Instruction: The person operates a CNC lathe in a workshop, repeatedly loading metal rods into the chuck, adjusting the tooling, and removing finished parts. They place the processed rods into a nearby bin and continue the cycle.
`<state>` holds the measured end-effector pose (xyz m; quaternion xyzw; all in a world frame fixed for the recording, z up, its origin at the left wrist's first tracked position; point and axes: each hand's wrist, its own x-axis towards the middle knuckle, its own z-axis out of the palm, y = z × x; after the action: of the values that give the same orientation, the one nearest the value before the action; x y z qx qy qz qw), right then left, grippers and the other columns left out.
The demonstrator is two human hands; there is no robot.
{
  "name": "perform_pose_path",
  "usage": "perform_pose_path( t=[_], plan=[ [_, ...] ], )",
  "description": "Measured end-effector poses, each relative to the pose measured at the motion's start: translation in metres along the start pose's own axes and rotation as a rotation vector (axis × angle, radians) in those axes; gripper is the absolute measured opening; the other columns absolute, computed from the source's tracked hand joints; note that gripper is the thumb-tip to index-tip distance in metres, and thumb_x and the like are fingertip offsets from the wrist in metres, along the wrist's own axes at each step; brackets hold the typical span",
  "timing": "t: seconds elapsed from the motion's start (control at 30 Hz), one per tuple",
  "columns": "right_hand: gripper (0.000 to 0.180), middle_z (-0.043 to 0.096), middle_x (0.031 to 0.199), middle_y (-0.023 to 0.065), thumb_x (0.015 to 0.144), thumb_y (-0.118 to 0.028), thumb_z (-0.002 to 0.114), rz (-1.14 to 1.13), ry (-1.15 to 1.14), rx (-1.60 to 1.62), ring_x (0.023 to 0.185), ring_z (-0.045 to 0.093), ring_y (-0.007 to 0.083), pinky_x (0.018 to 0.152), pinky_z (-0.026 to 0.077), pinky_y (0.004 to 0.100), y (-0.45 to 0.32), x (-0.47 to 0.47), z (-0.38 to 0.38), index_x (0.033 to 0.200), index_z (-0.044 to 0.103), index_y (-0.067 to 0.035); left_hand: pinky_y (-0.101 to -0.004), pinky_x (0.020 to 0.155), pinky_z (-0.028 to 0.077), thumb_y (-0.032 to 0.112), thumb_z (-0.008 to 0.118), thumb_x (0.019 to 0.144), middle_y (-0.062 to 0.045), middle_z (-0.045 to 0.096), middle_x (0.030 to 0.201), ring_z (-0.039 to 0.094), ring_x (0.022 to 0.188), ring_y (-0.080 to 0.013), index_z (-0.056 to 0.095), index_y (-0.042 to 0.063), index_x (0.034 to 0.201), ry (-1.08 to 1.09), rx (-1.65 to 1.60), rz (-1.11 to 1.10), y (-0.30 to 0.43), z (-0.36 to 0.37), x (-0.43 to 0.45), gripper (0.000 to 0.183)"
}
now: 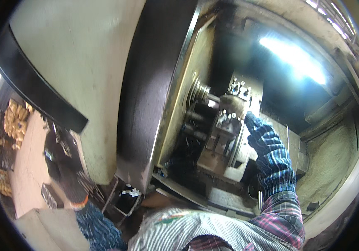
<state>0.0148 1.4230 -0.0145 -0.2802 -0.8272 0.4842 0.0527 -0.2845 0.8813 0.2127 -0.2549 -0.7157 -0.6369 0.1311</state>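
My right hand [255, 125], under a blue striped knit covering, reaches into a metal lathe. Its fingertips are at the right side of the metal tool slide [220, 153], beside a block with several bolts [229, 120]. A second bolted tool block [240, 89] stands above. Left of the blocks, the spindle chuck [200, 91] faces them with a bright metal piece [213, 98] projecting from it. My left hand [69, 183], in a dark glove with an orange cuff, is at the lower left, near dark items with metal parts. Its fingers are indistinct, and whether it holds anything is unclear.
A dark bin [126, 204] with small bright metal pieces stands below the machine's dark door panel [154, 78]. A lamp [292, 59] glares inside the enclosure. At the far left are stacked yellowish bundles [16, 119] and a dark ridged block [51, 196].
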Motion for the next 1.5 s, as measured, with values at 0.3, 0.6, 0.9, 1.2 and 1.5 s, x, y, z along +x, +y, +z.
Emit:
perform_pose_path(
  t=[0.3, 0.6, 0.9, 1.2, 1.5],
  plan=[
    [0.038, 0.073, 0.088, 0.02, 0.087, -0.042, 0.071, 0.308, 0.012, -1.115, 0.085, 0.073, 0.0362, 0.076, 0.058, 0.046, -0.078, -0.106, -0.043, 0.095, 0.077, -0.005, -0.035, 0.1, 0.053, 0.019, 0.055, 0.106, -0.016, 0.062, 0.136, 0.063, 0.119, -0.0247, 0.056, -0.004, 0.137, 0.193, 0.469, 0.228, 0.006, 0.029, -0.001, 0.039],
    [0.025, 0.071, 0.081, 0.0101, 0.095, -0.026, 0.065, 0.033, 0.048, -0.629, 0.069, 0.067, 0.0194, 0.063, 0.053, 0.036, -0.034, -0.063, -0.043, 0.096, 0.074, -0.003, -0.046, 0.109, 0.045, 0.031, 0.039, 0.112, -0.022, 0.05, 0.151, 0.053, 0.134, -0.0327, 0.045, -0.007, 0.149, 0.112, 0.267, 0.206, -0.004, 0.021, 0.0, 0.053],
    [0.036, 0.065, 0.07, 0.005, 0.09, -0.035, 0.07, 0.226, 0.044, -0.269, 0.064, 0.061, 0.0145, 0.056, 0.048, 0.0347, -0.12, 0.017, 0.008, 0.102, 0.073, -0.001, -0.0315, 0.08, 0.059, 0.019, 0.049, 0.11, -0.016, 0.073, 0.119, 0.072, 0.099, -0.0212, 0.064, 0.0, 0.133, 0.256, 0.374, 0.283, 0.005, 0.034, -0.001, 0.034],
    [0.071, 0.073, 0.112, 0.0227, 0.087, -0.048, 0.076, 0.056, -0.006, -0.5, 0.101, 0.071, 0.0314, 0.088, 0.055, 0.0406, -0.114, 0.007, 0.013, 0.136, 0.06, 0.0, -0.0335, 0.091, 0.059, -0.002, 0.054, 0.102, -0.018, 0.069, 0.128, 0.071, 0.11, -0.0241, 0.062, -0.003, 0.133, 0.135, 0.198, 0.491, 0.008, 0.033, -0.019, 0.032],
    [0.091, 0.057, 0.145, 0.0243, 0.089, -0.05, 0.071, 0.044, 0.283, -0.519, 0.133, 0.058, 0.0365, 0.109, 0.047, 0.0434, -0.198, -0.082, 0.05, 0.159, 0.034, -0.008, -0.0348, 0.096, 0.057, -0.004, 0.068, 0.091, -0.016, 0.072, 0.123, 0.071, 0.113, -0.0269, 0.071, -0.001, 0.116, 0.025, 0.271, 0.44, 0.033, 0.02, -0.022, 0.025]
  ],
)
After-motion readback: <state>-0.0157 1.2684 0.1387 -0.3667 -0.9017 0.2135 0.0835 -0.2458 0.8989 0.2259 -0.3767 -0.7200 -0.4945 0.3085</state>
